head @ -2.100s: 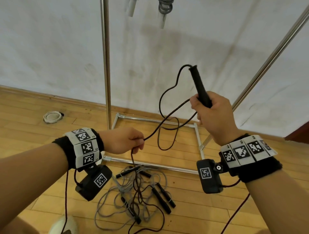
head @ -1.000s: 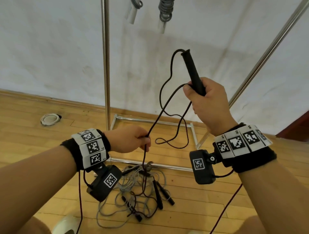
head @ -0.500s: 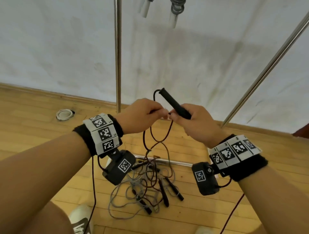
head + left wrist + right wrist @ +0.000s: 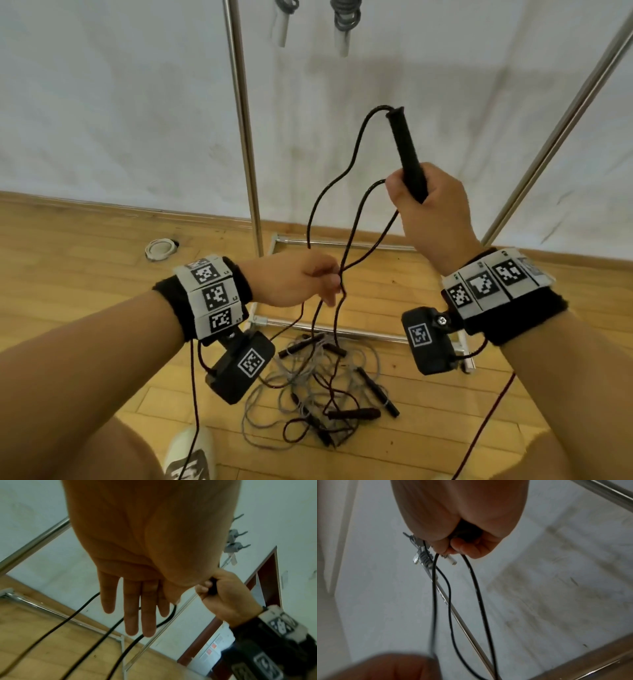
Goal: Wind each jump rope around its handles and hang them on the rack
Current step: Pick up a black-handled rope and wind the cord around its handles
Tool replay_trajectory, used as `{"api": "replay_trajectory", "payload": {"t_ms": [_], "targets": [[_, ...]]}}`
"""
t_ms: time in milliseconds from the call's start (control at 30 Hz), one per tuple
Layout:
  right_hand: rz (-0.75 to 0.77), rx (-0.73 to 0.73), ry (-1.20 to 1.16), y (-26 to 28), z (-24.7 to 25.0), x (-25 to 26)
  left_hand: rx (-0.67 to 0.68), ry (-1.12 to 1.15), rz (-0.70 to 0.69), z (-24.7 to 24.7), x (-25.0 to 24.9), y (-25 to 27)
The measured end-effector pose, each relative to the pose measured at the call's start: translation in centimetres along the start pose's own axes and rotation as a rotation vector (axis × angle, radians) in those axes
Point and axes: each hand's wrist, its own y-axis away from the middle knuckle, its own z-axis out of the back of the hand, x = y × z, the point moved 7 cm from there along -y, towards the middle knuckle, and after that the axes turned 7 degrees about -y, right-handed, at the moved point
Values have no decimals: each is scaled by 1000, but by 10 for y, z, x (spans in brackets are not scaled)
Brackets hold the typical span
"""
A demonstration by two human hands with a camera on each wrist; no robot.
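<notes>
My right hand (image 4: 411, 200) grips a black jump-rope handle (image 4: 407, 154) and holds it upright in front of the wall. The black cord (image 4: 329, 192) leaves the handle's top and loops down to my left hand (image 4: 334, 284), which pinches it lower and to the left. In the left wrist view that left hand (image 4: 169, 601) has its other fingers nearly straight, and cord strands (image 4: 82, 607) run behind them. The right wrist view has the right hand (image 4: 464, 547) curled round the handle, with cord loops (image 4: 476, 588) hanging below. More of the cord drops to the floor pile (image 4: 325, 387).
The metal rack has an upright pole (image 4: 243, 137), a slanted pole (image 4: 565, 120) and floor bars (image 4: 342, 334). Two wound ropes (image 4: 344, 24) hang at the top. Several tangled black and grey ropes lie on the wooden floor below my hands. My shoe (image 4: 190, 455) is at the bottom.
Half a second ago both hands met at the handle. Now the right hand has lifted the handle upright, and the left hand has dropped down and to the left along the cord.
</notes>
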Motion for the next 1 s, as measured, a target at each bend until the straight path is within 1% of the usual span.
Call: {"api": "replay_trajectory", "payload": {"t_ms": [67, 133, 200, 300, 333, 433, 533, 600, 667, 800, 867, 1000], "targets": [[-13, -93, -41, -8, 18, -1, 21, -126, 8, -6, 0, -2], [-47, -131, -80, -12, 29, -3, -28, -169, 20, -4, 2, -3], [-59, -99, -89, -12, 30, -4, -129, -135, 38, 6, 3, -6], [-33, 10, -52, -5, 18, -5, -354, 21, 43, 26, 2, -13], [-25, 41, -31, -3, 13, -6, -388, 75, 40, 29, 0, -17], [-30, 101, -3, 4, 1, -12, -357, 124, -24, 24, -11, -31], [-30, 80, 28, 3, 0, -17, -315, 183, -90, 20, -16, -37], [-52, 29, 30, -1, 7, -23, -226, 203, -71, 14, -7, -38], [-65, -28, 34, -6, 17, -30, -151, 162, -41, 8, 6, -38], [-29, -67, 81, -9, 32, -38, -155, 180, 17, 17, 34, -37], [-17, -60, 99, -9, 36, -42, -134, 177, 28, 21, 43, -36], [-53, 41, 170, -7, 30, -55, -111, 50, 77, 24, 57, -34]]}}
